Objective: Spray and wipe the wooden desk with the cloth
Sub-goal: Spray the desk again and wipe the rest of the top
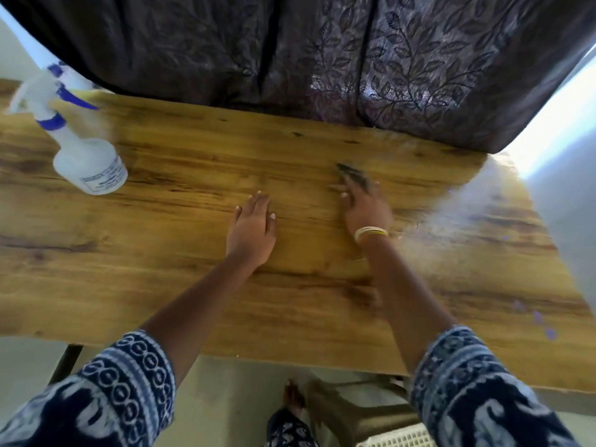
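The left hand (253,229) is laid flat on the wooden table (161,269), fingers straight, its grip released. The blurred right hand (362,206) is pressed flat on a dark cloth (353,175) near the table's far edge. The spray bottle (77,140) is seen standing far left.

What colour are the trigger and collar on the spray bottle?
Blue, on a white spray bottle standing on the wooden desk; shown in the head view.

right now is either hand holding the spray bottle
No, the spray bottle stands alone at the desk's far left, clear of both hands.
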`<state>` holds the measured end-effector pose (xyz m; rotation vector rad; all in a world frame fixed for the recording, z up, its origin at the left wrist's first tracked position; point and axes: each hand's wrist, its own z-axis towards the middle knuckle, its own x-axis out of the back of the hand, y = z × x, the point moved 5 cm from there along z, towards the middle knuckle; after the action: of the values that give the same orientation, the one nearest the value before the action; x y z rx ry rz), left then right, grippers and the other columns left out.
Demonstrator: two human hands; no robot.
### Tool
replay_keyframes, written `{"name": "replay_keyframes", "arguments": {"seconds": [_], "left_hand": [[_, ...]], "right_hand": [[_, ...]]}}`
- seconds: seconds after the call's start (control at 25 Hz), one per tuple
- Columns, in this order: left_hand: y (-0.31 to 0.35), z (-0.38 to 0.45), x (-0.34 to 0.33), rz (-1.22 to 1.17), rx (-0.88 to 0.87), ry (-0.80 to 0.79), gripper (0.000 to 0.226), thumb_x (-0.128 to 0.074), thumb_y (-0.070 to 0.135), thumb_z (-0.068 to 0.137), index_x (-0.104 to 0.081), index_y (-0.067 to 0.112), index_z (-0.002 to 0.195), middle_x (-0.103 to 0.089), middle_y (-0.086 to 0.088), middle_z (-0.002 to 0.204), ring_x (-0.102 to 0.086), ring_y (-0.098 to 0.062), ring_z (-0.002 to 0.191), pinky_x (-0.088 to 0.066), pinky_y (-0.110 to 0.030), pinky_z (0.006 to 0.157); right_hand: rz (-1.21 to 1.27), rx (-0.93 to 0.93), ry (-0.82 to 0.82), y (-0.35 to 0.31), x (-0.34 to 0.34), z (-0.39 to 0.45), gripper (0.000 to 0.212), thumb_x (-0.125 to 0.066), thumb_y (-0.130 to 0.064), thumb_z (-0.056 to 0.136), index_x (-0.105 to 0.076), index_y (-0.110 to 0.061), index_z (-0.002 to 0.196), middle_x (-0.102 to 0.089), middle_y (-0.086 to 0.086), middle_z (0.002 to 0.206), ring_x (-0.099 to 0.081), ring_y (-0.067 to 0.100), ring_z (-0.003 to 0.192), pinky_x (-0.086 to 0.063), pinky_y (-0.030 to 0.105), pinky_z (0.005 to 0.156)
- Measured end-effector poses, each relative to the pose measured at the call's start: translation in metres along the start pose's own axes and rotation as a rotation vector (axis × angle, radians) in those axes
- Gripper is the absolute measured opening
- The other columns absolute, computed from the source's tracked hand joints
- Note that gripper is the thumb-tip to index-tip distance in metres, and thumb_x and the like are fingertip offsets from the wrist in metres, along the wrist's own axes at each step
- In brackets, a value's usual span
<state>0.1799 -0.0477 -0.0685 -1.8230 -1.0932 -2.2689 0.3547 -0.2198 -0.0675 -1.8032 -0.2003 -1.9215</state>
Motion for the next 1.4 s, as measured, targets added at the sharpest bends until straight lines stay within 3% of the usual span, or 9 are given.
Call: {"name": "replay_keyframes", "arguments": {"seconds": [0.16,0.28,0.36,0.52,0.6,0.84,0.96,1.24,1.4], "left_hand": [[0.026,0.044,-0.024,0.024,0.011,-0.043,0.049,-0.033,0.028,0.103,-0.030,0.015,0.151,-0.022,-0.006,0.161,-0.012,-0.020,0.150,-0.007,-0.039,0.122],[0.037,0.073,-0.036,0.068,0.050,-0.033,0.052,-0.030,0.031,0.103,-0.027,0.012,0.152,-0.018,-0.005,0.162,-0.011,-0.019,0.151,-0.007,-0.036,0.122],[0.042,0.083,-0.040,0.111,0.114,0.024,0.055,-0.029,0.032,0.102,-0.025,0.012,0.153,-0.018,-0.004,0.162,-0.012,-0.018,0.150,-0.009,-0.035,0.121],[0.044,0.094,-0.047,0.188,0.125,0.051,0.059,-0.027,0.032,0.100,-0.018,0.015,0.155,-0.013,-0.002,0.164,-0.011,-0.018,0.151,-0.010,-0.037,0.122],[0.043,0.099,-0.048,0.227,0.123,0.030,0.060,-0.022,0.034,0.100,-0.011,0.016,0.156,-0.007,-0.001,0.164,-0.007,-0.017,0.151,-0.009,-0.037,0.123],[0.048,0.107,-0.054,0.343,0.019,-0.057,0.062,-0.014,0.038,0.100,-0.002,0.013,0.156,0.002,-0.004,0.164,0.001,-0.020,0.151,-0.003,-0.039,0.122],[0.053,0.119,-0.056,0.367,-0.228,-0.157,0.062,-0.014,0.037,0.100,-0.003,0.016,0.156,0.001,-0.001,0.165,0.001,-0.018,0.151,-0.006,-0.040,0.123],[0.048,0.123,-0.054,0.320,-0.255,-0.130,0.065,-0.008,0.043,0.096,-0.013,0.018,0.156,-0.008,0.002,0.164,-0.005,-0.014,0.151,-0.009,-0.039,0.122],[0.048,0.129,-0.055,0.307,-0.282,-0.141,0.057,-0.017,0.037,0.103,-0.011,0.019,0.156,-0.006,0.003,0.164,-0.003,-0.014,0.151,-0.007,-0.038,0.122]], "right_hand": [[0.065,-0.404,0.166,0.148,0.033,0.006,0.048,-0.044,-0.034,0.096,-0.047,-0.027,0.143,-0.038,0.014,0.153,-0.034,0.033,0.140,-0.032,0.044,0.113],[0.072,-0.721,0.157,0.136,0.020,0.019,0.048,-0.042,-0.034,0.096,-0.047,-0.025,0.143,-0.033,0.014,0.155,-0.027,0.034,0.143,-0.025,0.043,0.116],[0.058,-0.496,0.173,0.070,0.006,0.051,0.048,-0.041,-0.034,0.094,-0.049,-0.028,0.140,-0.039,0.012,0.152,-0.032,0.035,0.139,-0.030,0.045,0.113],[0.053,0.375,-0.083,-0.088,-0.033,0.103,0.043,-0.041,-0.038,0.099,-0.047,-0.037,0.141,-0.041,0.003,0.152,-0.038,0.029,0.137,-0.039,0.041,0.107],[0.061,0.485,-0.179,-0.088,-0.032,0.126,0.044,-0.038,-0.042,0.100,-0.041,-0.043,0.144,-0.039,0.000,0.154,-0.038,0.028,0.138,-0.038,0.043,0.108],[0.080,-0.404,0.172,0.178,0.024,0.132,0.046,-0.036,-0.043,0.099,-0.046,-0.035,0.143,-0.039,0.009,0.152,-0.037,0.032,0.138,-0.036,0.043,0.108],[0.103,-0.838,0.199,0.185,0.024,0.116,0.049,-0.037,-0.040,0.099,-0.044,-0.026,0.145,-0.029,0.014,0.157,-0.025,0.035,0.144,-0.024,0.043,0.114],[0.029,0.430,-0.171,-0.055,-0.028,0.147,0.044,-0.038,-0.042,0.102,-0.041,-0.040,0.145,-0.039,0.002,0.153,-0.034,0.028,0.141,-0.042,0.042,0.105],[-0.058,0.099,-0.038,0.081,-0.001,0.175,0.046,-0.035,-0.043,0.101,-0.032,-0.049,0.147,-0.037,0.004,0.155,-0.042,0.031,0.135,-0.042,0.041,0.103]]}}
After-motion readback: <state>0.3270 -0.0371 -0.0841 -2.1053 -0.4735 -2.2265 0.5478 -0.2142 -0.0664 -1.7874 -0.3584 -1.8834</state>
